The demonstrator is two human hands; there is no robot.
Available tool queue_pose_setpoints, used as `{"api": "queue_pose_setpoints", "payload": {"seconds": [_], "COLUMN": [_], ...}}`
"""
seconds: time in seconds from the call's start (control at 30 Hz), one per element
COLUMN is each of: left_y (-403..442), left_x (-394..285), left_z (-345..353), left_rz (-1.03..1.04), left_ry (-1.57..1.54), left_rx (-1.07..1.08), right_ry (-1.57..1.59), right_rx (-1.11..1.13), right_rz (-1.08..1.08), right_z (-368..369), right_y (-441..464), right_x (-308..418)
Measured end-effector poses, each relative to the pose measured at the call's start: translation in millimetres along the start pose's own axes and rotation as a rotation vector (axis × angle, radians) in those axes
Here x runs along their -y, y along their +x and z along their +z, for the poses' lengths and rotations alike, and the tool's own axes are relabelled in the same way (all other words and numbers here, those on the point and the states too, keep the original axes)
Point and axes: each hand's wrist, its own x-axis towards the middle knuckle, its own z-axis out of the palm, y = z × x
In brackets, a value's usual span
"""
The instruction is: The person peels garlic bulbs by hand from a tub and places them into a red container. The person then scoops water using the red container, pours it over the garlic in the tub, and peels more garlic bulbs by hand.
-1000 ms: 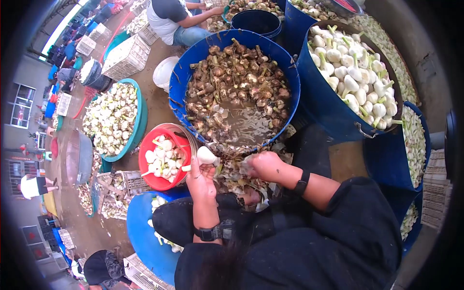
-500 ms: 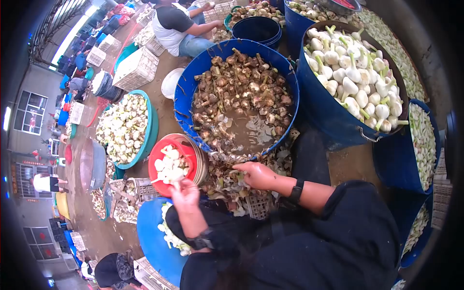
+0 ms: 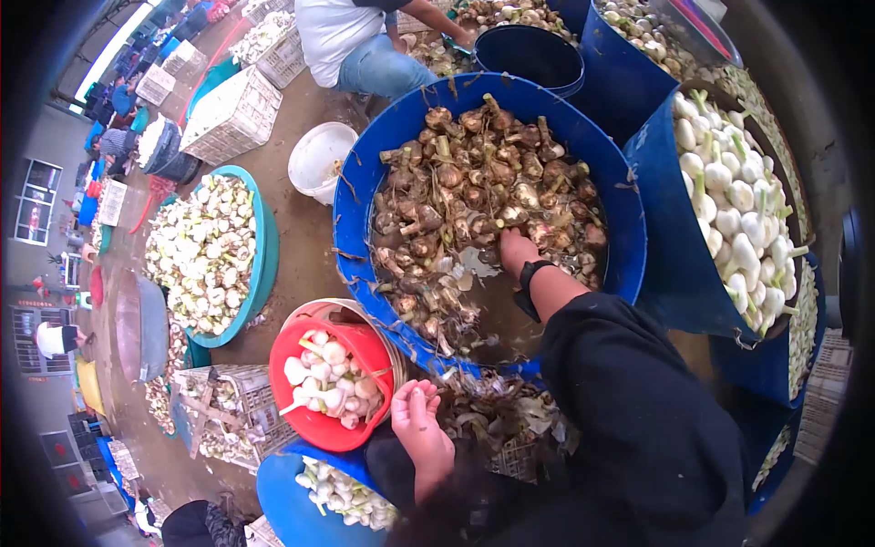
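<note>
My right hand point(image 3: 518, 252) reaches into a large blue tub point(image 3: 354, 196) of brown, unpeeled garlic bulbs point(image 3: 447, 176) and some water. Its fingertips are hidden among the bulbs, so what they hold is not clear. My left hand point(image 3: 421, 426) is beside a red basin point(image 3: 330, 433), its fingers curled in with nothing seen in them. White peeled garlic point(image 3: 333, 374) lies in that basin, which sits on a pale bucket point(image 3: 398, 365). Loose skins point(image 3: 501, 410) are heaped just below the blue tub.
At the right, a blue barrel point(image 3: 658, 219) is full of white garlic. A green tub point(image 3: 266, 260) of garlic, crates point(image 3: 232, 118) and a white bucket point(image 3: 321, 159) are on the left. Another person point(image 3: 351, 46) sits beyond the tub, near a dark empty bucket point(image 3: 529, 56).
My right hand has moved from the skins up into the blue tub. The white bulb has left my left hand, which has drawn back from the red basin. The view has shifted.
</note>
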Motion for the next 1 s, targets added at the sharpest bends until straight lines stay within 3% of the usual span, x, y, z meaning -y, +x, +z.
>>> {"api": "queue_pose_setpoints", "payload": {"seconds": [0.07, 0.13, 0.2, 0.27, 0.3, 0.33, 0.37, 0.4, 0.47, 0.5, 0.57, 0.67, 0.73, 0.8, 0.87, 0.93, 1.0], "left_y": [16.8, 34.4, 44.7, 68.1, 61.2, 60.7, 57.7, 53.6, 27.0, 25.6, 13.4, 1.3, -8.3, -20.1, -28.1, -36.0, -39.9], "left_x": [-1.8, 3.1, 4.1, 38.9, 23.7, 29.3, 26.6, 22.7, -8.1, -7.0, -6.4, -7.6, -10.1, -11.9, -12.6, -11.9, -12.6], "left_z": [5.9, 11.4, 26.8, 23.4, 36.0, 40.7, 46.9, 54.6, 63.4, 60.8, 55.1, 44.1, 42.4, 42.5, 40.6, 43.2, 43.6], "left_rz": [0.054, 0.065, -0.015, 0.240, 0.346, 0.487, 0.384, 0.282, 0.200, 0.278, 0.220, 0.109, 0.047, -0.122, -0.170, -0.036, 0.032], "left_ry": [0.166, 0.214, 0.218, 0.535, 0.827, 0.893, 0.781, 0.666, 0.590, 0.574, 0.569, 0.618, 0.623, 0.549, 0.417, 0.318, 0.346], "left_rx": [0.100, 0.169, 0.232, 0.360, 0.363, 0.343, 0.370, 0.397, 0.394, 0.359, 0.382, 0.418, 0.409, 0.360, 0.407, 0.458, 0.479], "right_ry": [-0.164, -0.314, 0.005, 0.243, 0.230, 0.223, 0.343, 0.265, 0.194, 0.200, -0.002, 0.077, 0.074, 0.268, 0.400, 1.222, 1.272], "right_rx": [0.002, 0.429, 0.448, 0.529, 0.441, 0.355, 0.274, 0.248, 0.198, 0.199, -0.037, -0.101, 0.004, 0.119, 0.106, 0.704, 0.677], "right_rz": [-0.077, -0.434, -0.475, -0.564, -0.613, -0.657, -0.728, -0.728, -0.719, -0.710, -0.985, -0.930, -0.841, -0.654, -0.728, -0.141, -0.166], "right_z": [31.9, 28.1, 18.5, -11.0, -28.4, -46.7, -66.7, -65.8, -86.7, -87.1, -88.6, -87.9, -95.7, -96.4, -74.7, -77.2, -81.1], "right_y": [14.5, -4.4, -52.3, -105.8, -133.8, -162.4, -188.7, -201.2, -226.6, -234.6, -248.3, -272.3, -284.1, -286.1, -273.7, -279.9, -293.6], "right_x": [-8.1, -12.3, 7.9, 28.8, 38.2, 45.8, 50.8, 51.6, 50.5, 46.7, 40.7, 38.4, 41.8, 37.2, 22.0, 18.0, 12.8]}}
